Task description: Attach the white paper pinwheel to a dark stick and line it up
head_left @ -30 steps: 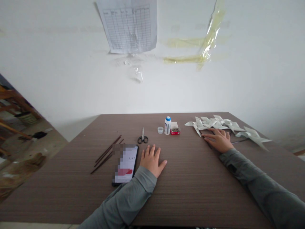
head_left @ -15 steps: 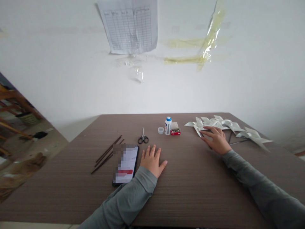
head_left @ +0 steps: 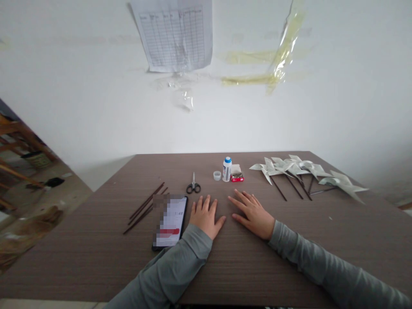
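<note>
My left hand (head_left: 205, 216) lies flat on the brown table (head_left: 244, 262), fingers spread, just right of a black phone (head_left: 170, 221). My right hand (head_left: 251, 212) rests palm down beside it, fingers stretched toward the table's far side and holding nothing. Several white paper pinwheels on dark sticks (head_left: 299, 171) lie at the far right, apart from both hands. A small pair of scissors (head_left: 193, 186) sits just beyond my left hand.
Several thin dark sticks (head_left: 145, 207) lie left of the phone. A white glue bottle with a blue cap (head_left: 227, 168), its loose cap (head_left: 216, 175) and a red box of pins (head_left: 236, 174) stand near the far middle. A printed sheet (head_left: 175, 34) hangs on the wall.
My right hand has left the pinwheels at the far right and slid left to rest flat beside my left hand. The left hand has stayed put.
</note>
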### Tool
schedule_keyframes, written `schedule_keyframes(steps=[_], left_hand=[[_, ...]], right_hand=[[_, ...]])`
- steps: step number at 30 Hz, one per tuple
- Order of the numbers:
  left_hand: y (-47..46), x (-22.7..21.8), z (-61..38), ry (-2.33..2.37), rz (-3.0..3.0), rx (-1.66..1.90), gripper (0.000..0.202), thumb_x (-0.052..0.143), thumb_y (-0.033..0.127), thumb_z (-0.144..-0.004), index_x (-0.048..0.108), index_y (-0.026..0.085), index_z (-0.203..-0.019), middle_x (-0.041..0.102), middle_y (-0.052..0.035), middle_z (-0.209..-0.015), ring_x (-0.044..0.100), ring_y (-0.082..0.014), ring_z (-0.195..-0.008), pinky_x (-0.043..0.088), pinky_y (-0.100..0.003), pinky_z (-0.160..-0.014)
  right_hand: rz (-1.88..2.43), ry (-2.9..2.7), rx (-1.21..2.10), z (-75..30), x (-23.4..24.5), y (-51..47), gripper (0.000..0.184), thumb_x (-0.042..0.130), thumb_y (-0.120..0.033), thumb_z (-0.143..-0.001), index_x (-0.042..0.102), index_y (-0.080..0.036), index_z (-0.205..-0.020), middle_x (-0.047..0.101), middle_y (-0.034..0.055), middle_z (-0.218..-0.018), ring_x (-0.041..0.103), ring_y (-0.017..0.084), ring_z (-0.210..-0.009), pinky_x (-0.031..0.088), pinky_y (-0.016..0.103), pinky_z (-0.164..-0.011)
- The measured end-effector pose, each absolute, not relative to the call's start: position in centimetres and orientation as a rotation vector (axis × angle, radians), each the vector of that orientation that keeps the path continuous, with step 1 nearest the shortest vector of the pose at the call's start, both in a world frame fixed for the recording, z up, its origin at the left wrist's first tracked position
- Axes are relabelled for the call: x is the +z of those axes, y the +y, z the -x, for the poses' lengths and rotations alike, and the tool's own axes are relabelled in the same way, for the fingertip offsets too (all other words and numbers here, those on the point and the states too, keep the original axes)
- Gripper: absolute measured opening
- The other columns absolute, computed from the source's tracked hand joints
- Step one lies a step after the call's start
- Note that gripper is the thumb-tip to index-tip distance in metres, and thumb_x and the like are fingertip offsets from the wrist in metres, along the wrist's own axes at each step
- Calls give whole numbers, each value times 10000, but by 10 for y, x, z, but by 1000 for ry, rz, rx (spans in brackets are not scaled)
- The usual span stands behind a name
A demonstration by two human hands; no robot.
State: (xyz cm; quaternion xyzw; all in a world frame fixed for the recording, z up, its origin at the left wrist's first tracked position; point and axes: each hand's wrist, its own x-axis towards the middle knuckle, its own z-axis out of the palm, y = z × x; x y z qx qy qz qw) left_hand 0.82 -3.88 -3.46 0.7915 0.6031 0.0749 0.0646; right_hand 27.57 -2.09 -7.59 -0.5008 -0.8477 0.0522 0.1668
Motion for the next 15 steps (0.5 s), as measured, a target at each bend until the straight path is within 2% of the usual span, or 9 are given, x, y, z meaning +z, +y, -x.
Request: schedule_keyframes(steps=[4,12,15], left_hand=[[-38,-36,-8,1827,-2395,244,696,803,486,-1199,790,256,-1856,670,-205,-1994,584,-544,-1869,515,-780,-1515],[-37,-27,-9,1805,-2350,278,686,895,422,-1157,827,224,-1810,687,-244,-1966,608,-579,-1852,509,-839,-1521],[-36,-21,-5,1742,-2354,281,651,922,425,-1142,869,202,-1751,705,-260,-1944,633,-571,-1835,539,-816,-1514]], right_hand=[[1472,-2463,111,-273,-78,-23,642,747,-587,-1259,747,-399,-1873,650,170,-2003,610,524,-1853,556,851,-1471],[1557,-2475,97,-262,-63,-33,630,747,-468,-1288,728,-319,-1900,617,208,-2019,568,533,-1886,507,818,-1528],[1578,-2474,112,-261,-62,-33,628,743,-458,-1291,721,-323,-1904,608,204,-2027,556,528,-1895,489,831,-1534]])
